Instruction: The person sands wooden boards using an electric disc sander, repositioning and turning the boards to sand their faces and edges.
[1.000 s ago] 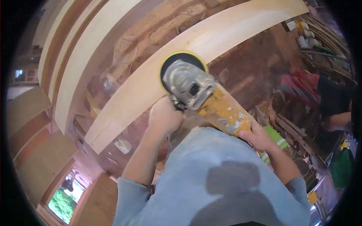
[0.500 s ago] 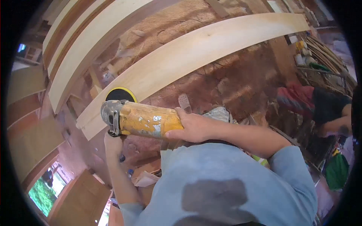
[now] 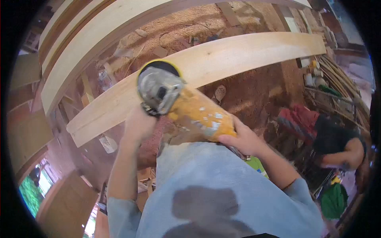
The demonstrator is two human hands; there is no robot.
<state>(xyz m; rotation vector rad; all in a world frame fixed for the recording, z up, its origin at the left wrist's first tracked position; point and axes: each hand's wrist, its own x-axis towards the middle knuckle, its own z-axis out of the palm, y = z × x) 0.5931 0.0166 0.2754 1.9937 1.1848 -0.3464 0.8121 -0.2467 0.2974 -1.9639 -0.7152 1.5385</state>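
Observation:
A worn yellow angle sander (image 3: pixel 200 113) with a grey metal head is in both my hands. Its round black pad (image 3: pixel 159 64) with a yellow rim is over the long curved wooden board (image 3: pixel 246 49); whether it touches the wood I cannot tell. My right hand (image 3: pixel 245 138) is wrapped around the rear of the yellow body. Beside the metal head, my left hand (image 3: pixel 139 123) is closed on the side handle, which is mostly hidden by the fingers. The board lies across the view, pale and smooth-looking.
More curved wooden boards (image 3: pixel 89 45) stand beyond, at upper left. Sawdust (image 3: pixel 186 27) covers the ground. On the right are another person (image 3: pixel 337 139), partly in view, and a stack of thin wood strips (image 3: pixel 341 77). Curved panels (image 3: pixel 65 198) stand at lower left.
The sander has moved up and to the right along the board, from near its left end. Its body is now angled more toward me, and both hands moved with it.

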